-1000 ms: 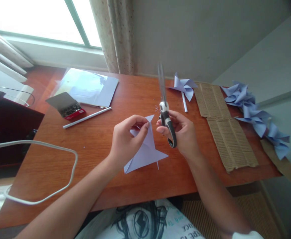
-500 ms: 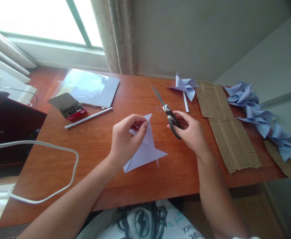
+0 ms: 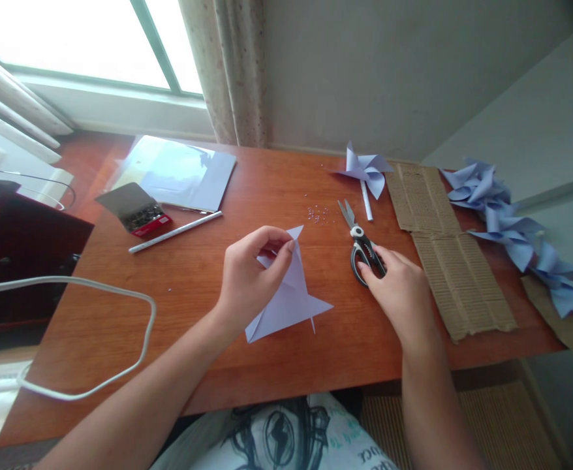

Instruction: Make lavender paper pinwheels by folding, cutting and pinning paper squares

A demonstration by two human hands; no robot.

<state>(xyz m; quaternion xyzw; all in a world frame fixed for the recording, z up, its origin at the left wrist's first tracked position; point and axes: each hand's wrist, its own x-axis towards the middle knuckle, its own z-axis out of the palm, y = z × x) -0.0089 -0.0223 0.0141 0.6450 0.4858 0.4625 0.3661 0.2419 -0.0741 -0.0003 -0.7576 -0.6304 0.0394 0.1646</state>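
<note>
My left hand (image 3: 258, 267) pinches the upper part of a pale lilac folded paper (image 3: 291, 300) with pointed corners, above the table's middle. A thin paper strip (image 3: 312, 324) sticks out below its right side. Part of the paper is hidden behind my fingers. To the right, my right hand (image 3: 398, 284) holds a pair of black and white scissors (image 3: 357, 234) by the handles, low over or on the table. The scissor blades point away from me and stand slightly apart. Tiny bits of paper (image 3: 318, 214) lie scattered between the scissors and the folded paper.
A pinwheel on a white stick (image 3: 366, 173) lies at the back, beside corrugated cardboard (image 3: 443, 254). Several lilac pinwheels (image 3: 511, 232) line the right edge. At left are an open box of pins (image 3: 144, 219), a rolled paper stick (image 3: 175, 233), a clear folder (image 3: 179, 173) and a white cable (image 3: 152, 313).
My right hand has moved right and slightly toward me with the scissors, lowering them toward the table. The scissor blades have spread a little. My left hand and the paper have barely shifted.
</note>
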